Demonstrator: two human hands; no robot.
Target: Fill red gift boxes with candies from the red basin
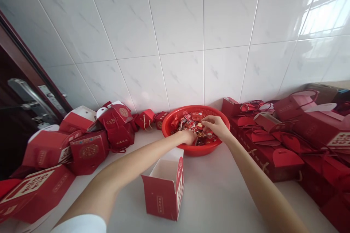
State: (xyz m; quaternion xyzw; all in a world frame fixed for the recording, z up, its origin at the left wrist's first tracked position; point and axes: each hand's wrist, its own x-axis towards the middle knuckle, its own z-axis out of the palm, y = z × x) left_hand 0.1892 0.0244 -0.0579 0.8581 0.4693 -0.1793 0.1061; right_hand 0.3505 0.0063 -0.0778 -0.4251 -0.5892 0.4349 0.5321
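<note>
A red plastic basket (198, 150) stands against the tiled wall, holding many wrapped candies (197, 116). Inside it, at the front left, my left hand (189, 137) reaches down among the candies, its fingers closed and their tips partly hidden. Over the basket's right side is my right hand (214, 124), thumb and fingers pinched together; what they hold, if anything, is too small to name. An open red box (160, 194) with a white inside stands upright in front of the basket, below my left forearm.
Red gift boxes (90, 151) are piled on the left side of the white table (213, 193). More red boxes (268, 154) with handles and cords crowd the right side. A door handle (30, 93) shows at far left.
</note>
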